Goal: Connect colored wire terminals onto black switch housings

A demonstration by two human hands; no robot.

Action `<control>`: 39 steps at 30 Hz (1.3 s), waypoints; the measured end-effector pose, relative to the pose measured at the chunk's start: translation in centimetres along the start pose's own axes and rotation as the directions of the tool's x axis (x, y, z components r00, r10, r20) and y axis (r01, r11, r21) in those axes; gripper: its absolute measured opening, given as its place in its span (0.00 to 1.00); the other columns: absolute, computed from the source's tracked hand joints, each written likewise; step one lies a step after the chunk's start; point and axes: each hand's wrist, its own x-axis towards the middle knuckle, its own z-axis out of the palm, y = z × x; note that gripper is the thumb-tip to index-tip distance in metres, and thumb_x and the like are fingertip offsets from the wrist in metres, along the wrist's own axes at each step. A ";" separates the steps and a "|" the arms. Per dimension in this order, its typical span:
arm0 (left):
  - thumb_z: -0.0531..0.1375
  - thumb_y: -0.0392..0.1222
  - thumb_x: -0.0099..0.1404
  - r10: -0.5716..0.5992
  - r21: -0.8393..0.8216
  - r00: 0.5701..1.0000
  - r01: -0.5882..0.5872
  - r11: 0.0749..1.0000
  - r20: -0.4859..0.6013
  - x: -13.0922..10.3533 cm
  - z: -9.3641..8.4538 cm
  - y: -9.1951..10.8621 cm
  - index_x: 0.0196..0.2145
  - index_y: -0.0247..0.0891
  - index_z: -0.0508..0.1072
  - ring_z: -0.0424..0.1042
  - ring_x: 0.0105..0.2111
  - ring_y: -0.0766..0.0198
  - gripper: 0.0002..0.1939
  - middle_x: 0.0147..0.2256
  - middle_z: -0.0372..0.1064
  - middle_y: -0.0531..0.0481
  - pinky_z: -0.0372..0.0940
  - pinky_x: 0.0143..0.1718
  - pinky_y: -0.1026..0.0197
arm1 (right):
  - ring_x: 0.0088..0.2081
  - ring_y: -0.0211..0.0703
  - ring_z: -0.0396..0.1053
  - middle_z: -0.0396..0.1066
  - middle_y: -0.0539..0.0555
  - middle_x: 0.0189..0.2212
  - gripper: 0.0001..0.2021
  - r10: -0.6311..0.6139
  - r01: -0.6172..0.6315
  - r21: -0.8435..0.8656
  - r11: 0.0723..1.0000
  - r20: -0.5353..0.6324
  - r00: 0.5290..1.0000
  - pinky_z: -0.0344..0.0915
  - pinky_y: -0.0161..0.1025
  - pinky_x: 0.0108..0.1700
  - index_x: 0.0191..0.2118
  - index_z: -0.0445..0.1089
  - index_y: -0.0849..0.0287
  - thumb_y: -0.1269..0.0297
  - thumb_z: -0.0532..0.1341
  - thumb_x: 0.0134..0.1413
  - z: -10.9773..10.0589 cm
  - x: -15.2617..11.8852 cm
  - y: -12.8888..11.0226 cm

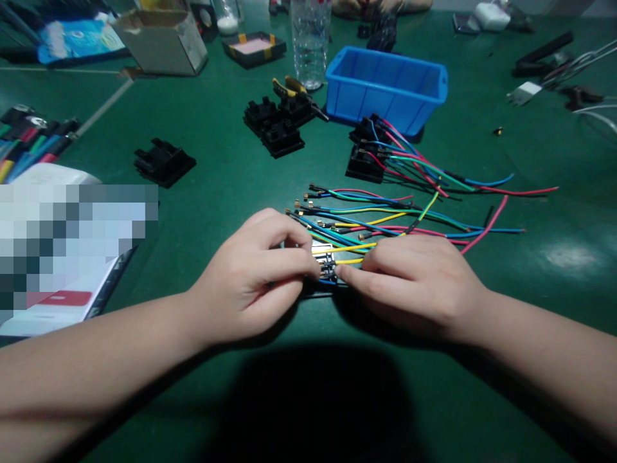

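Observation:
In the head view, my left hand point(258, 273) is closed, its thumb and fingertips pinched at the left side of a small black socket module point(328, 269) with metal contacts. My right hand point(424, 283) curls in from the other side. Its index fingertip touches the module, and a yellow wire point(349, 261) runs from the contacts in under its fingers. The undersides of both hands hide most of the module. Just beyond the hands lies a loose row of coloured wires point(380, 226) with brass terminals on their left ends.
Behind the wires are black modules with wires attached point(365, 164), bare black modules point(282, 136) with yellow-handled pliers point(289, 88), and a blue bin point(385, 83). Another module point(164, 161) sits at left, near a partly blurred phone-like screen point(62, 302). A clear bottle point(310, 48) stands farther back.

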 end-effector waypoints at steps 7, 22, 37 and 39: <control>0.54 0.27 0.63 0.060 -0.023 0.996 -0.062 0.998 -0.070 -0.2 0.2 -0.3 0.36 0.37 0.74 0.68 0.38 0.61 0.11 0.36 0.72 0.48 0.63 0.42 0.57 | 0.26 0.38 0.58 0.68 0.49 0.24 0.13 0.001 -0.001 0.031 1.000 0.009 1.000 0.47 0.39 0.30 0.43 0.75 0.58 0.69 0.52 0.68 0.1 0.0 0.1; 0.53 0.29 0.64 0.057 -0.044 0.998 -0.058 0.997 -0.027 -0.5 0.5 -0.2 0.36 0.38 0.71 0.68 0.38 0.62 0.09 0.33 0.73 0.50 0.63 0.41 0.58 | 0.27 0.38 0.58 0.67 0.50 0.24 0.14 -0.013 0.012 0.066 0.998 0.014 1.000 0.46 0.39 0.29 0.44 0.75 0.60 0.68 0.51 0.69 0.1 0.0 0.2; 0.53 0.29 0.64 0.095 0.084 0.994 -0.100 0.991 0.058 0.3 0.0 0.3 0.36 0.38 0.70 0.70 0.33 0.63 0.09 0.31 0.73 0.53 0.59 0.37 0.57 | 0.27 0.41 0.58 0.69 0.51 0.26 0.15 -0.020 0.018 0.091 0.996 0.022 1.000 0.46 0.40 0.29 0.46 0.74 0.61 0.68 0.49 0.69 0.2 -0.1 0.3; 0.52 0.29 0.64 0.102 0.092 0.993 -0.107 0.990 0.059 0.2 0.1 0.3 0.35 0.38 0.70 0.70 0.33 0.63 0.09 0.31 0.73 0.53 0.60 0.37 0.57 | 0.27 0.40 0.58 0.69 0.51 0.26 0.15 -0.024 0.021 0.104 0.994 0.025 0.999 0.45 0.40 0.29 0.46 0.73 0.61 0.68 0.49 0.69 0.2 -0.1 0.3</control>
